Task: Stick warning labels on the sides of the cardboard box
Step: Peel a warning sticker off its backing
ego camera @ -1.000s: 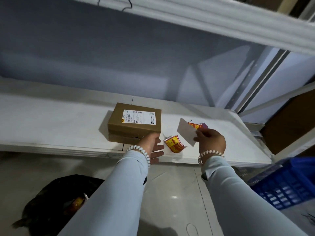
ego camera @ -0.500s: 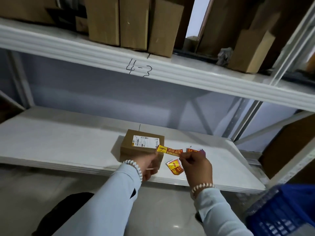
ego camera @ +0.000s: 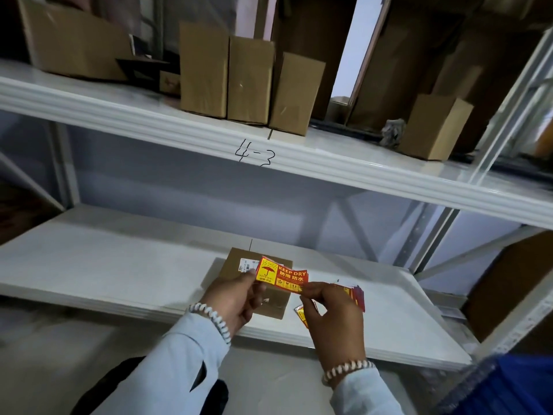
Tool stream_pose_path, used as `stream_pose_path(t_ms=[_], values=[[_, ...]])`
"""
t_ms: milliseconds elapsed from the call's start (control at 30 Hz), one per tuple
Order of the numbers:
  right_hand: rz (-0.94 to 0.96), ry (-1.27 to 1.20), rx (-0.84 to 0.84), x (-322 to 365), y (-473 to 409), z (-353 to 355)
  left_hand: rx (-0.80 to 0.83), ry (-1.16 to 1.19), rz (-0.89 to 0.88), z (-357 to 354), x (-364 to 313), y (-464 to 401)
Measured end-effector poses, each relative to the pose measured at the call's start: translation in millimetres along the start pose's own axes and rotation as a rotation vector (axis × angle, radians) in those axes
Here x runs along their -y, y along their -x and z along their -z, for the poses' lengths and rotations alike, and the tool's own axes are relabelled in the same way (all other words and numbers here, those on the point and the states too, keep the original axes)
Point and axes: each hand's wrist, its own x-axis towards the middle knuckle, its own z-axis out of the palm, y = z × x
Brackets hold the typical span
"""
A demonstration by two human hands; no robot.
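Observation:
A small brown cardboard box (ego camera: pixel 276 301) with a white shipping label on top lies flat on the lower white shelf (ego camera: pixel 119 274). Above it I hold a red and yellow "KEEP DRY" warning label (ego camera: pixel 279 274) face up. My left hand (ego camera: pixel 236 298) pinches its left end and my right hand (ego camera: pixel 332 313) pinches its right end. More red and yellow labels (ego camera: pixel 357 295) lie on the shelf behind my right hand, and one label (ego camera: pixel 300 313) peeks out below it.
The upper shelf (ego camera: pixel 299 157), marked "4-3", carries several upright cardboard boxes (ego camera: pixel 251 82). A blue plastic crate (ego camera: pixel 508 384) sits at the lower right. A dark bag (ego camera: pixel 119 381) lies on the floor under my left arm. Slanted metal shelf struts (ego camera: pixel 431 235) stand to the right.
The view tilted upward, bringing the upper shelf into sight. My left hand left the box and took the label's left end; both hands now hold the label face up above the box.

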Motion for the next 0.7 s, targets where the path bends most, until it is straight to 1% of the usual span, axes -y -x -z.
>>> stream_pose_path(t_ms=[67, 133, 267, 333, 400, 533, 633, 700], values=[[0.036, 0.013, -0.001, 1, 0, -1, -0.020, -0.057, -0.065, 3, 0, -4], [-0.012, -0.019, 0.012, 3, -1, -1, -0.036, -0.128, -0.129, 3, -3, -8], [-0.409, -0.333, 0.080, 8, -6, -2, 0.005, -0.189, -0.170, 0, -8, -12], [-0.487, -0.418, 0.063, 6, -8, -2, 0.014, -0.242, -0.184, 1, -7, -15], [-0.495, -0.439, 0.053, 2, -10, -2, 0.038, -0.279, -0.187, 1, -7, -17], [-0.457, -0.368, 0.063, -7, -12, -5, 0.071, -0.349, -0.155, 1, -6, -17], [-0.470, -0.355, 0.034, -12, -13, -9, 0.093, -0.373, -0.109, -1, -9, -13], [-0.457, -0.317, 0.025, -12, -12, -9, 0.075, -0.462, -0.080, -4, -14, -6]])
